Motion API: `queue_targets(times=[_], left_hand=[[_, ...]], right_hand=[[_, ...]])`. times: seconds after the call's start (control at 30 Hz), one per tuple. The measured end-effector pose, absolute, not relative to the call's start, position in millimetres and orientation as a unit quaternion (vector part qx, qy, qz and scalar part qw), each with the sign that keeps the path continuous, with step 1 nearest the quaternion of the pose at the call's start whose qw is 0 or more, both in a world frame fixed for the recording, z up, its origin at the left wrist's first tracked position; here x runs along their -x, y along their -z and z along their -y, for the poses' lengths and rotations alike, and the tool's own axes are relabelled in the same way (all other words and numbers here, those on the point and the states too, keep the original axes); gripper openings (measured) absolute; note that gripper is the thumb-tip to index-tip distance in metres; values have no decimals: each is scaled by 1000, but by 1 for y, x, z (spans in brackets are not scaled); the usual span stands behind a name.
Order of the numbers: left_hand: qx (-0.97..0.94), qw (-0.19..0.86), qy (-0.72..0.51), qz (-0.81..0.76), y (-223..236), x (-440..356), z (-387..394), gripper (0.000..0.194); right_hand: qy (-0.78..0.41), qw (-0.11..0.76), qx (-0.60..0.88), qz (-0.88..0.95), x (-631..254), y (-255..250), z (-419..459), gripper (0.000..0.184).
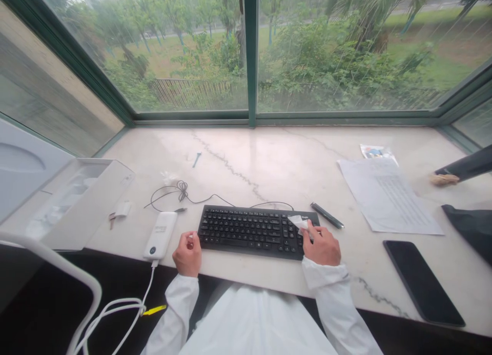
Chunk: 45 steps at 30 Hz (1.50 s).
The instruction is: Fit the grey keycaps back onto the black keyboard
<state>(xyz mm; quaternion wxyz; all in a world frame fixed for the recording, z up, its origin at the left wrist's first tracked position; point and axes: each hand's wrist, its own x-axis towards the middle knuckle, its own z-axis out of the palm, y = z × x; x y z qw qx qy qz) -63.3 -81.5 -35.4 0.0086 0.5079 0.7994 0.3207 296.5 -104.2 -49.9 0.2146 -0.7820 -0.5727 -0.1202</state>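
A black keyboard lies flat on the marble-patterned counter in front of me. My right hand is closed around a crumpled white tissue, held at the keyboard's number pad; part of the tissue is hidden by the fingers. At the keyboard's left edge is my left hand, with its fingers curled closed beside the corner. Whether it pinches anything is too small to tell. A white power bank lies just left of that hand, with a white cable plugged into its near end.
Behind the keyboard runs its thin black cable. A black pen lies by its right end. Further right are printed paper and a black phone. On the left stand an open white box and a white tube. Windows close off the back.
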Motion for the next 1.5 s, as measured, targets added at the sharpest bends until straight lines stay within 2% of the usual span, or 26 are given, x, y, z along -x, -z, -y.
queue_targets(times=[0.23,0.4,0.63,0.77,1.0,1.27,1.5], left_hand=[[-508,17,-343,-790,32,62,83,22],[-503,16,-355,-788,31,62,84,24],[-479,19,-363,-799,33,63,85,25],[-471,27,-360,-805,34,64,85,25],[-478,33,-364,-799,31,64,86,23],[-492,39,-371,-787,31,67,86,22],[-498,42,-367,-785,30,66,86,24]], right_hand=[[3,224,703,675,-201,41,81,29],[-98,171,626,754,-121,24,57,27],[-116,133,512,841,-45,8,37,25],[-108,153,462,867,-31,14,51,25],[-51,181,497,847,-78,22,77,25],[3,179,657,733,-217,35,122,28],[179,169,773,585,-330,46,153,27]])
